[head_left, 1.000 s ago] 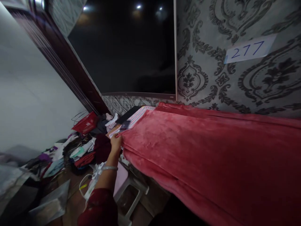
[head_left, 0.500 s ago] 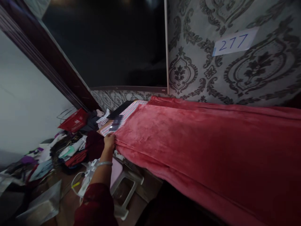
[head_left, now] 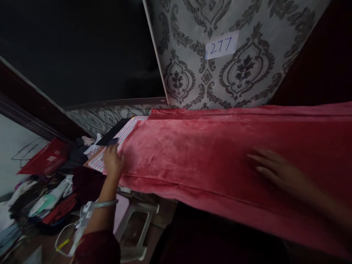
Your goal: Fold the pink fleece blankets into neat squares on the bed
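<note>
A red plush blanket point(head_left: 187, 150) lies folded in a long strip across the surface before me. My left hand point(head_left: 112, 161) is at its left end, over a striped cloth point(head_left: 128, 129), thumb apart from the fingers. The fingertips reach the near edge of a dark phone-like object point(head_left: 112, 141); whether they touch it I cannot tell. Over the right part of the blanket, slightly blurred, is my right hand point(head_left: 271, 168), its fingers stretched out and holding nothing.
A large dark screen point(head_left: 82, 51) hangs on the patterned wall, beside a paper marked 277 point(head_left: 222, 46). On the floor at left are a red basket point(head_left: 45, 157) and piled clothes point(head_left: 52, 201). A pink-topped stool point(head_left: 122, 212) and a white cable point(head_left: 62, 234) are below.
My left hand has let go of the blanket's near left corner and moved onto the striped cloth by the dark object. My right hand has come into view. The camera has turned right.
</note>
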Available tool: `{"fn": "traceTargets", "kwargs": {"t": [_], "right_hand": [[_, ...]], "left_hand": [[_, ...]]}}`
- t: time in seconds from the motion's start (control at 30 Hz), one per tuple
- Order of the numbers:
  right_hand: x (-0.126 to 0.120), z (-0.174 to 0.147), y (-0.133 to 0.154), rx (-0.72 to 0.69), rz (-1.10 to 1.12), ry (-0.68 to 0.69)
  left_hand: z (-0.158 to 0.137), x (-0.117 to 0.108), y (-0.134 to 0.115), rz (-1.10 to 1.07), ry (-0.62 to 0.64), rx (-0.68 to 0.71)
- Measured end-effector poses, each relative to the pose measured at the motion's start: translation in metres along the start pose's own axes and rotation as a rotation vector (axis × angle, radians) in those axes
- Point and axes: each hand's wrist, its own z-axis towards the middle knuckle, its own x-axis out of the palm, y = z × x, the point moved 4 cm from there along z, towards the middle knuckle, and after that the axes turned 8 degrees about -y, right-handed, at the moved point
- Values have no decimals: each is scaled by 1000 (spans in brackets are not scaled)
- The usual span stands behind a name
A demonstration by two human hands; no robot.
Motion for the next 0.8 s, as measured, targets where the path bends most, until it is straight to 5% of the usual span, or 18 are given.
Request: {"fn": "traceTargets", "kwargs": {"t": [0.13,0.23,0.37,0.5,0.8], "right_hand": [[19,1,85,-243,56,46],[43,1,107,-262,-16,72],[70,-6,105,-232,-62,135],[76,-13,101,-230,-44,97],[80,-18,96,-231,59,52]], "left_hand": [[-24,37,-110,-126,320,528],[-43,68,-147,-43,441,574],[-55,98,-136,38,583,436],[-39,105,-116,-80,571,405],[125,142,-60,-104,310,-47]]}}
